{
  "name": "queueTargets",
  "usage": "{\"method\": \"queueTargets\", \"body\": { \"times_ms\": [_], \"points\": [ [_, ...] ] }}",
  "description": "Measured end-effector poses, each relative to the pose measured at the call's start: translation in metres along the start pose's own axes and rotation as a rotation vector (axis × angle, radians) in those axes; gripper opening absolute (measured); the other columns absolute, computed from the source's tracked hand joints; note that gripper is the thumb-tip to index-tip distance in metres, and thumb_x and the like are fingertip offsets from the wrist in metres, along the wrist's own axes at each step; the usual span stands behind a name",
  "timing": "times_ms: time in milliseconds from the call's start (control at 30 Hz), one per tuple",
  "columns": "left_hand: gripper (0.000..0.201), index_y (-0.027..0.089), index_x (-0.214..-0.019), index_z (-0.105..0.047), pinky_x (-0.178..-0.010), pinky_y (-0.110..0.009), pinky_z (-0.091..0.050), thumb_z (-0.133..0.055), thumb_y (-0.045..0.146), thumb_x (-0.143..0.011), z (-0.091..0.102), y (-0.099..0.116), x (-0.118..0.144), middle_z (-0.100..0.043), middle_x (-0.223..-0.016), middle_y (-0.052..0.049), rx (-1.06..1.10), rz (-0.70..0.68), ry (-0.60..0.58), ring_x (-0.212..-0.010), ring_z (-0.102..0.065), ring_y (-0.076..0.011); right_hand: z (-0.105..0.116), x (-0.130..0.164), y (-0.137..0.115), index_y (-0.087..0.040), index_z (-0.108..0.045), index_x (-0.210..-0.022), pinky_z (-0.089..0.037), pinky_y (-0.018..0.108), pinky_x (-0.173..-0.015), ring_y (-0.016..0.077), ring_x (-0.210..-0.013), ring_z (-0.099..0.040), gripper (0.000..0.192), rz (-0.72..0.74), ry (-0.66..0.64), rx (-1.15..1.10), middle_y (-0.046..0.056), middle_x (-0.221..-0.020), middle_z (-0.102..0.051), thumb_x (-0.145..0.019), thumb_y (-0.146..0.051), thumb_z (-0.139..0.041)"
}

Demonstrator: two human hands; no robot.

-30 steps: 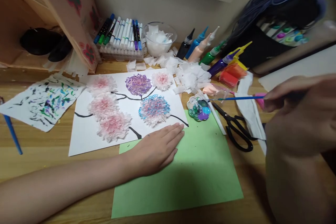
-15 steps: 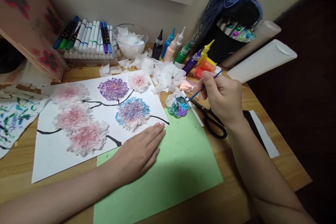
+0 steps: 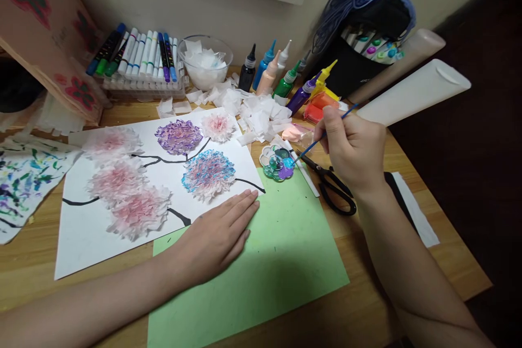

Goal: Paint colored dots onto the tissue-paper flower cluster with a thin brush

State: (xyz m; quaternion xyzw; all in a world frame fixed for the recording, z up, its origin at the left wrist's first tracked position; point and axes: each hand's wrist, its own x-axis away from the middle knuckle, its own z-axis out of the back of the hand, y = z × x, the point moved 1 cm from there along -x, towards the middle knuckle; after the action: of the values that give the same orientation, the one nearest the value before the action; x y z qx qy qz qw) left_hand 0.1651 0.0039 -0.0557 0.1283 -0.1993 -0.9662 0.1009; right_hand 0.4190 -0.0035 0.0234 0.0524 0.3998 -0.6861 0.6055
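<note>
My right hand [image 3: 354,148] grips a thin blue paintbrush [image 3: 310,147], its tip down in a small flower-shaped paint palette [image 3: 278,163]. My left hand [image 3: 216,236] lies flat, fingers together, across the edge where a green paper sheet [image 3: 277,261] overlaps a white sheet [image 3: 81,236]. The white sheet bears several tissue flowers: pink ones [image 3: 137,212], a purple one [image 3: 178,136] and a blue-pink one [image 3: 209,174], joined by black painted branches.
Black scissors [image 3: 332,187] lie under my right hand. Paint bottles [image 3: 281,76], a glass bowl of tissue [image 3: 205,61], loose tissue scraps [image 3: 253,111] and a marker tray [image 3: 138,60] line the back. A paint-smeared paper [image 3: 20,185] lies left. The table edge drops off at right.
My right hand came in from the right and brought the brush tip down to the palette. The view swung right. My left hand stayed flat on the papers.
</note>
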Motion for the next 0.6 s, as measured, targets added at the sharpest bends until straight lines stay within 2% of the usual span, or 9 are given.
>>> {"method": "queueTargets", "body": {
  "times_ms": [100,267,300,433,600],
  "points": [
    [0.044,0.003,-0.14,-0.043,-0.112,-0.042,-0.041,-0.037,0.015,-0.099,-0.001,0.0,0.001,-0.046,-0.146,-0.02,0.019,0.011,0.002,-0.136,-0.044,-0.0279,0.001,0.0,-0.003,-0.017,-0.059,-0.056,-0.032,0.025,-0.047,0.0064,-0.042,-0.043,0.047,0.018,-0.028,0.009,-0.004,-0.044,-0.047,-0.096,-0.038,-0.047],
    [0.044,0.003,-0.14,-0.043,-0.111,-0.043,-0.042,-0.038,0.015,-0.098,-0.003,0.001,0.0,-0.044,-0.148,-0.021,0.052,0.023,-0.017,-0.137,-0.043,-0.0291,0.003,0.01,-0.027,-0.016,-0.062,-0.061,-0.03,0.023,-0.041,0.0043,-0.04,-0.045,0.044,-0.002,0.23,-0.245,-0.004,-0.048,-0.049,-0.098,-0.032,-0.044],
    [0.044,0.003,-0.14,-0.043,-0.111,-0.043,-0.042,-0.038,0.015,-0.098,-0.004,0.001,0.0,-0.044,-0.147,-0.022,0.061,0.023,-0.019,-0.137,-0.043,-0.0297,0.001,0.013,-0.034,-0.017,-0.063,-0.064,-0.03,0.022,-0.04,0.0045,-0.041,-0.047,0.042,-0.01,0.226,-0.318,-0.004,-0.052,-0.052,-0.098,-0.03,-0.044],
    [0.042,0.001,-0.137,-0.045,-0.111,-0.045,-0.042,-0.037,0.016,-0.099,-0.004,0.002,-0.001,-0.046,-0.145,-0.024,0.094,0.026,0.007,-0.137,-0.042,-0.0302,-0.009,0.028,-0.056,-0.02,-0.064,-0.072,-0.045,0.024,-0.048,0.0098,-0.056,-0.059,0.033,0.08,0.065,-0.519,-0.002,-0.062,-0.061,-0.097,-0.03,-0.045],
    [0.04,-0.002,-0.132,-0.05,-0.11,-0.043,-0.043,-0.036,0.016,-0.099,-0.006,0.003,-0.001,-0.05,-0.142,-0.024,0.084,0.027,0.044,-0.134,-0.046,-0.0307,-0.02,0.039,-0.058,-0.022,-0.064,-0.082,-0.051,0.027,-0.061,0.0117,-0.067,-0.063,0.027,0.144,-0.161,-0.496,-0.001,-0.073,-0.065,-0.098,-0.028,-0.042]
  ]
}}
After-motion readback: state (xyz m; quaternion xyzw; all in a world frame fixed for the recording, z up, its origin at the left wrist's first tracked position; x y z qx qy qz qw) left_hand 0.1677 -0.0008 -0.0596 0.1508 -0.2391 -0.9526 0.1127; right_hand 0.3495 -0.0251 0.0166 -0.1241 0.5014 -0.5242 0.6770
